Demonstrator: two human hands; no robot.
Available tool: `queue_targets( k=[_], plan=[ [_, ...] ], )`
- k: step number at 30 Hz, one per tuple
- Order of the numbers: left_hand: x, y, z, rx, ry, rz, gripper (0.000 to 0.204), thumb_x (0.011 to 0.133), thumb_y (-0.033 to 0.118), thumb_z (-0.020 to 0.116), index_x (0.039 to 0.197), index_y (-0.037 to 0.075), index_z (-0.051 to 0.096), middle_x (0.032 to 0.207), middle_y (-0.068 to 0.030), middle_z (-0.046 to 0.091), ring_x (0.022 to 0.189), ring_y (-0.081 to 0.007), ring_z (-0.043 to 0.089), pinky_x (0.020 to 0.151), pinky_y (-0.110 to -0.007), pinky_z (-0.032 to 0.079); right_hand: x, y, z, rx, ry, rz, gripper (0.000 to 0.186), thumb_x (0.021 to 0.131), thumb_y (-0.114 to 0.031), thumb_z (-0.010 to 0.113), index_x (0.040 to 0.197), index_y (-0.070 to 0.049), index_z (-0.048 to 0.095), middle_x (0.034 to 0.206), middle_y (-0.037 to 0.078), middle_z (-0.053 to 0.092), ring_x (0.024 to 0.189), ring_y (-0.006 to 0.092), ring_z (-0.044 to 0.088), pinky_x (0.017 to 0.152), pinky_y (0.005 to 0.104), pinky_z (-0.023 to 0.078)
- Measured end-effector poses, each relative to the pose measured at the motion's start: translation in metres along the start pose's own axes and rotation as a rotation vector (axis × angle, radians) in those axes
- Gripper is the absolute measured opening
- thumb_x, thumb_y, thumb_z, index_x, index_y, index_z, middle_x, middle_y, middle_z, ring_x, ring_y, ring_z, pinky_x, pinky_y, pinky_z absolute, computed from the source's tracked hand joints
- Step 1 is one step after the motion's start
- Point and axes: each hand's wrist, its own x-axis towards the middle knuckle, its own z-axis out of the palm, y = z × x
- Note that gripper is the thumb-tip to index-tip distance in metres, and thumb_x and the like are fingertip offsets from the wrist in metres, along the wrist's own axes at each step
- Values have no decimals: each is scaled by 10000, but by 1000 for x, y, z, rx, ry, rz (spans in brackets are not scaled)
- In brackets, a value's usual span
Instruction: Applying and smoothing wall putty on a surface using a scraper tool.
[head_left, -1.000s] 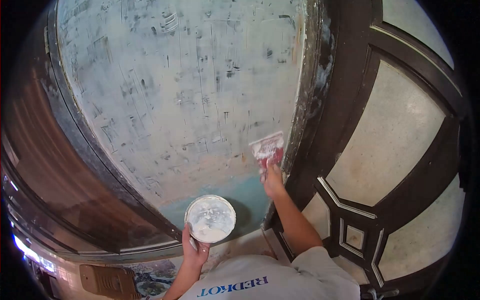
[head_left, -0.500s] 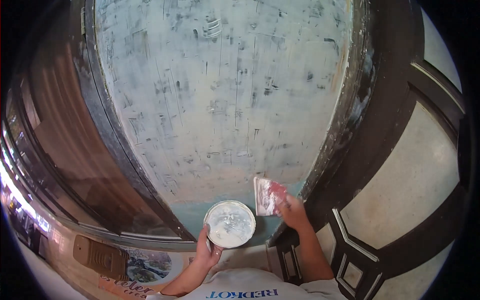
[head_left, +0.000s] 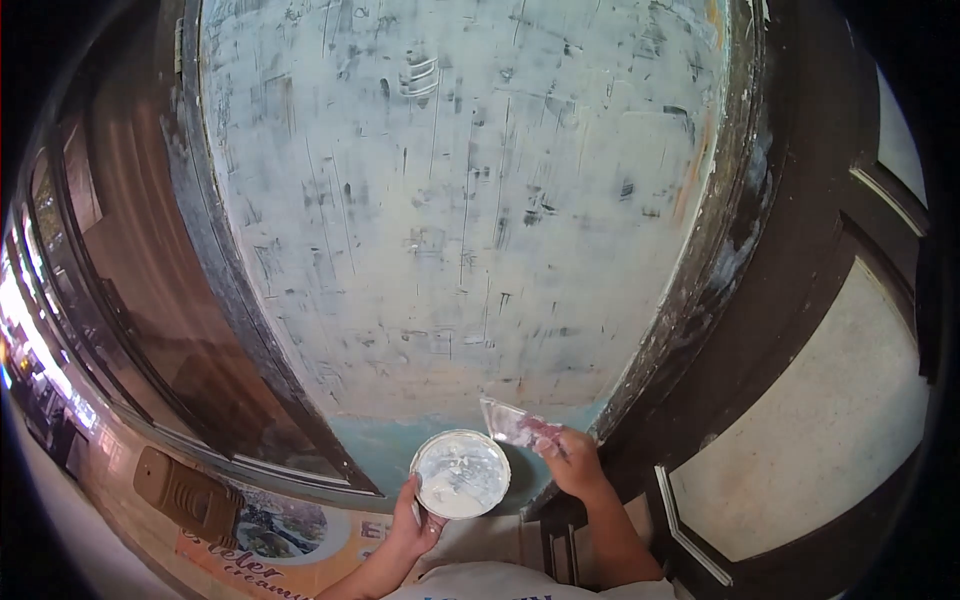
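My left hand is closed around the side of a round tub with white putty inside, its open top facing up. To the right of the tub, my right hand grips a putty spreader with a reddish holding part and a pale blade smeared white. The blade's edge is just above the tub's upper right rim. Ahead stands a large panel coated in patchy white filler, with dark scrapes and streaks showing through. Its lower strip is bluish green.
Worn dark frame posts border the panel. On the right are dark woodwork and pale inset panels. Brown curtain-like cloth shows behind glass at left. A brown plastic object and a printed banner lie lower left.
My right hand has lowered and shifted left, bringing the spreader down toward the tub and turning its blade. The tub sits slightly lower in view.
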Motion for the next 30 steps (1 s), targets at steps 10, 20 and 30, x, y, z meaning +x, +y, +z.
queue_targets(
  k=[10, 20, 30],
  plan=[
    [8, -20, 4, -12, 23, 119, 560, 982, 433, 400, 1397, 58, 380, 1358, -141, 509, 1209, -303, 538, 1026, -443, 453, 0, 19, -7, 22, -53, -116, 192, 886, -173, 626, 850, 15, 611, 705, 167, 574, 616, 339, 569, 571, 387, 446],
    [-5, -28, 1, -47, 46, 90, 532, 992, 423, 381, 1374, 54, 396, 1336, -137, 528, 1194, -281, 554, 1003, -407, 476, 33, -38, 6, -52, -329, -201, 182, 844, -197, 655, 936, -40, 645, 784, 161, 633, 701, 338, 635, 615, 397, 504],
    [-11, 23, -2, 81, -3, 36, 525, 998, 418, 388, 1391, 69, 391, 1367, -122, 508, 1218, -277, 535, 1024, -431, 448, 52, -79, 71, -299, -639, -262, 237, 817, -235, 599, 977, -60, 609, 871, 125, 634, 804, 339, 615, 678, 430, 494]
  ],
)
